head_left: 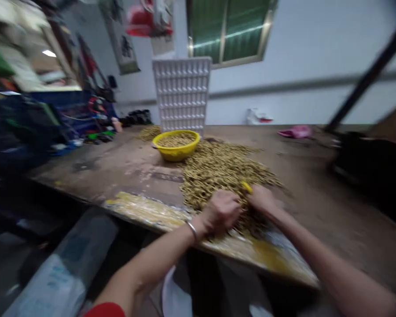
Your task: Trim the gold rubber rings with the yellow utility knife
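A wide heap of small brass-coloured pieces (pixel 224 167) lies on the table, too blurred to make out singly. My left hand (pixel 221 211), with a silver bangle (pixel 192 229) at the wrist, is at the near side of the heap. Its fingers are curled closed, and whatever they pinch is hidden. Close beside it, my right hand (pixel 262 198) is also closed, fingertips down at the pieces. From its upper side juts a short yellow object (pixel 247 187), whose kind I cannot make out. Behind the heap, to the left, stands a yellow basin (pixel 176 152) filled with similar pieces.
A pale ribbed plastic panel (pixel 183 94) stands upright behind the basin. Clear and yellowish tape covers the front edge of the brown table (pixel 145 209). A pink item (pixel 297 132) lies at the back right, near a dark object (pixel 369 171). A white sack (pixel 62 273) is at lower left.
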Tool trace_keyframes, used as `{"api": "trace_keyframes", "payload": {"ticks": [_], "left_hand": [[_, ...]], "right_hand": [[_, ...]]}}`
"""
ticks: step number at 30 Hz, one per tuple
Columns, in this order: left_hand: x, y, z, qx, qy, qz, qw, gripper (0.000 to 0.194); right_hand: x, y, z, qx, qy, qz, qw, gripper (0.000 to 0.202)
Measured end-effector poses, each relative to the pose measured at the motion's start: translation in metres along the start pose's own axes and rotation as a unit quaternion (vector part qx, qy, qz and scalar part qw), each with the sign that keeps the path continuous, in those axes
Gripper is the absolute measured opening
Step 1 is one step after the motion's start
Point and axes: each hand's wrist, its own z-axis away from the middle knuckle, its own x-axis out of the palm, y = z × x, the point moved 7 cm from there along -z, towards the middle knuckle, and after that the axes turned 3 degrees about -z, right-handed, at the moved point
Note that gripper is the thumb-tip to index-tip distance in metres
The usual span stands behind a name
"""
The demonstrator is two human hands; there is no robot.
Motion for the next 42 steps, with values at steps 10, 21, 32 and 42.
{"api": "trace_keyframes", "payload": {"ticks": [10, 21, 32, 42], "left_hand": [[-0.053, -0.043, 0.033, -0.275, 0.211, 0.233, 0.909, 0.017], [-0.036, 0.008, 0.186, -0.585, 0.217, 0.650, 0.434, 0.020], [-0.038, -0.009, 0.210, -0.642, 0.251, 0.556, 0.464, 0.017], [-0.026, 0.034, 0.175, -0.606, 0.064, 0.444, 0.657, 0.044]], "right_hand": [[-0.020, 0.005, 0.052, -0.077, -0.071, 0.006, 0.994, 0.019], [0.039, -0.084, 0.157, -0.413, -0.134, -0.015, 0.900, 0.017], [0.044, -0.076, 0.151, -0.316, -0.152, -0.001, 0.936, 0.019], [0.024, -0.046, 0.137, -0.089, -0.407, -0.350, 0.839, 0.023]]}}
